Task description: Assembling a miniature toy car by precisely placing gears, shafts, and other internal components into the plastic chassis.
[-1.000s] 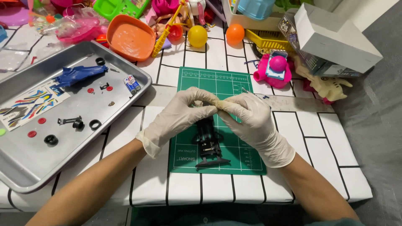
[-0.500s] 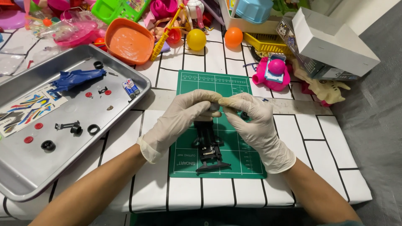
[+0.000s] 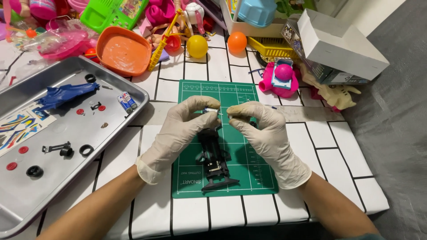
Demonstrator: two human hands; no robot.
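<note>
A small silvery cylindrical part (image 3: 211, 110) with a thin pin at its end is held level between the fingertips above a black toy car chassis (image 3: 215, 160), which lies lengthwise on the green cutting mat (image 3: 249, 173).

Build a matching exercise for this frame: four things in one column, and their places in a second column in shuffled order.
Things:
1. black toy car chassis
2. blue car body shell
3. yellow ball
4. small silver part

Places:
A. in the metal tray
B. pinched in the left hand
C. lying on the green cutting mat
D. on the tiled tabletop beyond the mat, near the orange bowl

Pairs: 1-C, 2-A, 3-D, 4-B
</note>
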